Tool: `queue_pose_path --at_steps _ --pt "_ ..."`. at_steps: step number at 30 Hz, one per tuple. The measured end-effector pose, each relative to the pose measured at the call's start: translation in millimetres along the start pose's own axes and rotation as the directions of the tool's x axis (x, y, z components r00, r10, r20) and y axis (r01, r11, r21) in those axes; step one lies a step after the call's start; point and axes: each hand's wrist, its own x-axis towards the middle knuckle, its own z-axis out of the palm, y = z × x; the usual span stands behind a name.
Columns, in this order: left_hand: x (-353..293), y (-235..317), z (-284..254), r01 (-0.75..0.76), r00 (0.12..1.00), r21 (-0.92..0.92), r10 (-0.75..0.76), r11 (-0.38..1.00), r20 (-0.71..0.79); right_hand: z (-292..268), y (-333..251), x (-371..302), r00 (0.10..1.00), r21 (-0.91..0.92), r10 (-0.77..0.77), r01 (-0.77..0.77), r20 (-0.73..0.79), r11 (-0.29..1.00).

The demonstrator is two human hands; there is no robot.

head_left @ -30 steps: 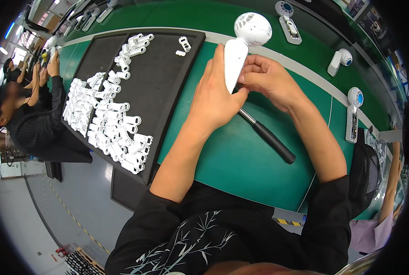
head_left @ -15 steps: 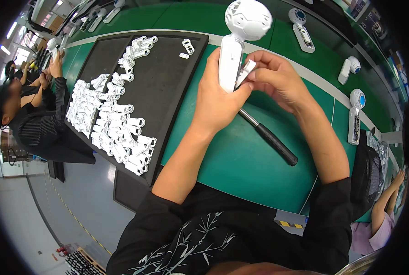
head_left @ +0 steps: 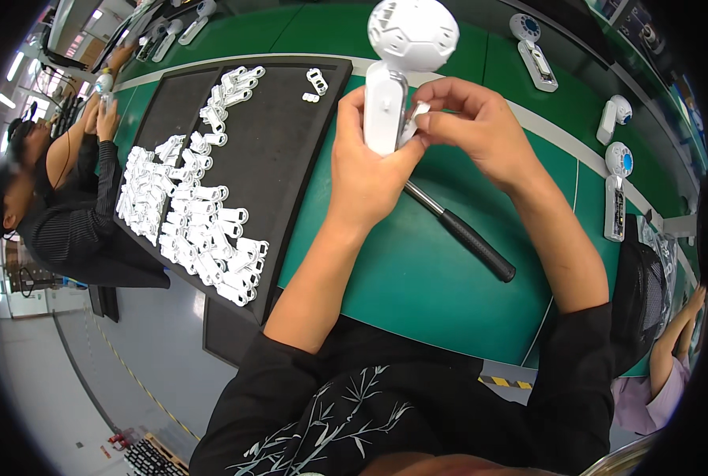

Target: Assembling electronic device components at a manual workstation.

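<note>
The table [head_left: 449,305] is smooth, flat and green. On its left lies the tray [head_left: 275,159], dark and matt with a raised rim; its near end seems to reach past the table's edge, so a knock from the left forearm [head_left: 322,278] could shift it. The heap [head_left: 199,226] in it is a tangle of glossy white plastic parts with holes at their ends, loosely stacked; a jolt could send some sliding.

The device [head_left: 384,107], hard white plastic with a ball-like head and a straight, flat-sided handle, is up over the table, to the right of the tray. Its head looks bulky for the handle, so a slack hold might let it tip or drop. The tool [head_left: 477,246] lies below the hands, its metal shaft slim and shiny, its black grip finely textured; its far end is hidden. A falling device could strike it and scuff.

The left hand [head_left: 362,174] is wrapped around the handle. The right hand [head_left: 481,131] pinches the white piece [head_left: 416,117] beside the handle; contact between them is unclear. Small and slick-looking, the piece could slip from the fingertips, or crack if forced askew.
</note>
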Motion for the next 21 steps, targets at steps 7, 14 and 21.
queue_pose_path --at_steps 7,14,21 --pt "-1.3 7.5 -9.9 -0.083 0.996 -0.242 0.071 0.967 -0.061 0.2 9.2 4.4 0.98 0.342 -0.199 0.188 -0.003 0.921" --pt "-1.4 4.5 -13.7 -0.219 0.976 -0.328 0.208 0.919 -0.067 4.7 3.1 -2.4 0.978 0.29 -0.181 0.145 0.101 0.946" --pt "-6.1 6.3 -9.4 -0.294 0.953 -0.183 0.303 0.938 0.021 7.2 -19.0 -12.2 0.994 0.06 0.054 -0.061 0.099 0.996"
